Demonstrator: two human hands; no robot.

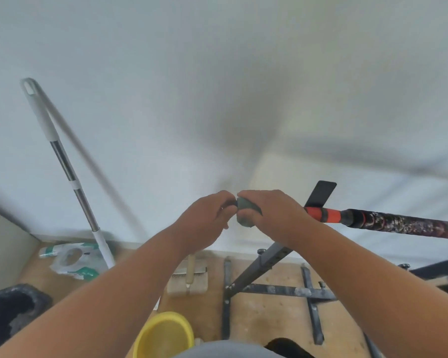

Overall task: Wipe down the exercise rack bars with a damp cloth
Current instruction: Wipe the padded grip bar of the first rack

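Both hands bunch a small grey-green damp cloth [245,211] at the end of the rack's horizontal bar [388,220], red-and-black wrapped.

Left hand [204,218] fingers curled, pinching the cloth's left edge; right hand [272,215] fingers curled round the wad, just beside the bar's orange section. Black metal rack frame [269,290] on the wooden floor below; yellow plastic bowl [163,334] and white-handled mop [62,161] on the left.

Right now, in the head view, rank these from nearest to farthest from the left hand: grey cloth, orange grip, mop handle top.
From the left hand:
1. Grey cloth, held, just right.
2. Orange grip, on the bar farther right.
3. Mop handle top, far upper left.
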